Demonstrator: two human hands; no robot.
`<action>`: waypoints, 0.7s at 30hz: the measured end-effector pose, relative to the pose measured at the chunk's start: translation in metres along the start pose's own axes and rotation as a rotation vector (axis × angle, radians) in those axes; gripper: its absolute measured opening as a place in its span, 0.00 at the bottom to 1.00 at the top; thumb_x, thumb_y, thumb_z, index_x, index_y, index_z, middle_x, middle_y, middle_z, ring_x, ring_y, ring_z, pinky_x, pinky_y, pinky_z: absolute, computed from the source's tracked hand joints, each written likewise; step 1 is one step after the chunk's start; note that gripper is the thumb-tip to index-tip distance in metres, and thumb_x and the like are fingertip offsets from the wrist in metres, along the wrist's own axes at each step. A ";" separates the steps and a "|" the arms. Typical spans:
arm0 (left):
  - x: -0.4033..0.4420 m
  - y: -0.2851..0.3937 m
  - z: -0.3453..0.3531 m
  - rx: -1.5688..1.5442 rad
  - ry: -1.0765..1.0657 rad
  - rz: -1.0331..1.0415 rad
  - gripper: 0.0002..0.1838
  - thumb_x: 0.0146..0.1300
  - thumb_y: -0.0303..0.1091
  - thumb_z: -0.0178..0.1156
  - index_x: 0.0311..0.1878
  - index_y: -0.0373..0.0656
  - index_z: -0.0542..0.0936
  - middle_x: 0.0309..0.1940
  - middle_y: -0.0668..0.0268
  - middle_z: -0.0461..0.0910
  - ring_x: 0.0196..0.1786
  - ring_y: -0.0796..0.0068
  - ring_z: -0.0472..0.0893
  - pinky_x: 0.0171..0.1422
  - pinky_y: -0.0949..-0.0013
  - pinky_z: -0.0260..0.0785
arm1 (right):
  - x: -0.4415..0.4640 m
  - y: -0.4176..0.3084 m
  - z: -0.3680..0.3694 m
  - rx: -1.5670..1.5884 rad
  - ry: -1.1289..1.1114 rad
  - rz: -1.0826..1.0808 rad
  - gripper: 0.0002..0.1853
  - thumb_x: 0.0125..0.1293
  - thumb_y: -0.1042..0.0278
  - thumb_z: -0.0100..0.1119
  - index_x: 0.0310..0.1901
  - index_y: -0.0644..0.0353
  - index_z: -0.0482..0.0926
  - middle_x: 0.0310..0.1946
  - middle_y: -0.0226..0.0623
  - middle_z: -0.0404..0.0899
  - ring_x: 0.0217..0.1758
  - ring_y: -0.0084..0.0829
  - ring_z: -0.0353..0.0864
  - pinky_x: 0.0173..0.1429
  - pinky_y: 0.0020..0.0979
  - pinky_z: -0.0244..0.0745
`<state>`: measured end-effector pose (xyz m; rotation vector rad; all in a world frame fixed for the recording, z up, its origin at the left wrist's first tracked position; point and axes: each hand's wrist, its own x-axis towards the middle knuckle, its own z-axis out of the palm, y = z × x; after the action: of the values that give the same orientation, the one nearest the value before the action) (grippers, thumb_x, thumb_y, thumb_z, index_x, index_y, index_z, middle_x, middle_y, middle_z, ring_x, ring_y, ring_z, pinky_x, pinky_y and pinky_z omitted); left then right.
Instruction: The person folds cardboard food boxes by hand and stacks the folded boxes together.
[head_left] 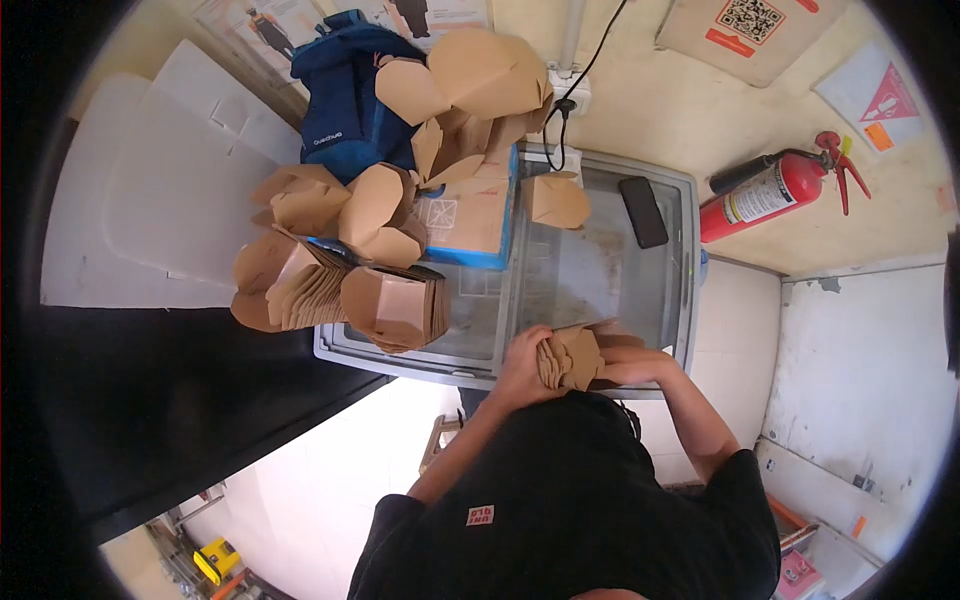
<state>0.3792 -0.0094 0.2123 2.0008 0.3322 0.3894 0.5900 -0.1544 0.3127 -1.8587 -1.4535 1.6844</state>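
Near the front edge of the grey freezer lid, my left hand (pixel 522 362) is closed round the left side of a small nested stack of brown paper food boxes (pixel 572 360), held against my body. My right hand (pixel 628 366) reaches in from the right, against the stack and its raised flaps. Its fingers are hidden behind the cardboard. To the left stand more nested stacks of opened food boxes (pixel 395 308), and a single box (pixel 558 201) sits farther back on the lid.
A black phone (pixel 643 212) lies on the lid (pixel 470 300). Behind the stacks are a blue-edged carton (pixel 465 220), a blue backpack (pixel 355 100) and larger piled boxes (pixel 485 75). A power cable (pixel 565 130) hangs at the wall, with a red fire extinguisher (pixel 765 192) at right.
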 end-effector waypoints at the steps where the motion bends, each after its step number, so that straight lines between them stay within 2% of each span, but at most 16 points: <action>1: 0.001 0.002 -0.001 0.026 -0.030 -0.012 0.56 0.32 0.42 0.87 0.68 0.44 0.67 0.67 0.51 0.69 0.68 0.44 0.71 0.73 0.48 0.63 | -0.004 -0.002 0.000 0.016 0.022 -0.018 0.31 0.79 0.41 0.43 0.64 0.63 0.78 0.62 0.55 0.80 0.67 0.51 0.77 0.70 0.41 0.69; 4: 0.007 0.012 -0.007 0.122 -0.122 -0.024 0.60 0.32 0.41 0.89 0.70 0.41 0.64 0.67 0.49 0.69 0.70 0.43 0.70 0.74 0.49 0.65 | -0.005 0.003 0.003 0.035 -0.029 0.031 0.38 0.76 0.35 0.43 0.70 0.62 0.73 0.69 0.56 0.74 0.75 0.53 0.71 0.76 0.42 0.64; 6: 0.010 0.020 -0.009 0.211 -0.170 -0.005 0.61 0.31 0.41 0.89 0.70 0.41 0.64 0.66 0.48 0.68 0.70 0.43 0.70 0.73 0.49 0.65 | 0.002 0.016 0.011 0.009 -0.021 0.004 0.38 0.76 0.34 0.42 0.71 0.60 0.73 0.70 0.56 0.74 0.75 0.53 0.71 0.77 0.42 0.63; 10: 0.005 0.002 0.004 0.127 -0.100 0.040 0.62 0.30 0.41 0.90 0.70 0.41 0.63 0.66 0.46 0.67 0.70 0.41 0.69 0.74 0.49 0.65 | 0.010 0.024 0.013 -0.053 -0.071 0.035 0.38 0.77 0.33 0.39 0.71 0.59 0.73 0.69 0.56 0.75 0.74 0.53 0.72 0.78 0.41 0.63; 12: 0.002 -0.007 0.010 0.102 -0.072 0.104 0.62 0.30 0.42 0.90 0.70 0.41 0.62 0.66 0.46 0.66 0.70 0.41 0.68 0.75 0.49 0.64 | 0.034 0.048 0.030 -0.056 -0.097 -0.040 0.38 0.77 0.34 0.38 0.70 0.59 0.75 0.68 0.55 0.76 0.73 0.52 0.73 0.78 0.41 0.62; 16: -0.001 -0.007 0.006 0.061 -0.082 0.072 0.64 0.32 0.42 0.90 0.72 0.42 0.59 0.68 0.47 0.62 0.73 0.42 0.65 0.77 0.49 0.61 | 0.050 0.022 0.022 -0.028 -0.210 -0.069 0.35 0.76 0.37 0.39 0.67 0.60 0.78 0.67 0.52 0.77 0.72 0.50 0.75 0.77 0.41 0.63; 19: -0.004 -0.003 0.005 0.039 -0.074 0.018 0.64 0.34 0.44 0.89 0.74 0.41 0.59 0.69 0.47 0.62 0.74 0.43 0.64 0.78 0.48 0.59 | 0.079 0.027 0.035 -0.051 -0.209 -0.207 0.34 0.75 0.40 0.41 0.64 0.61 0.80 0.65 0.51 0.79 0.69 0.49 0.77 0.74 0.40 0.65; 21: -0.001 0.002 0.005 0.033 -0.052 -0.016 0.62 0.36 0.47 0.88 0.74 0.41 0.61 0.68 0.47 0.65 0.74 0.42 0.64 0.78 0.46 0.57 | 0.071 0.008 0.028 -0.036 -0.203 -0.108 0.33 0.75 0.41 0.41 0.62 0.62 0.81 0.63 0.50 0.81 0.67 0.47 0.78 0.72 0.40 0.68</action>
<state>0.3811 -0.0150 0.2120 2.0352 0.3234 0.3229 0.5592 -0.1152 0.2548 -1.6324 -1.6399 1.8500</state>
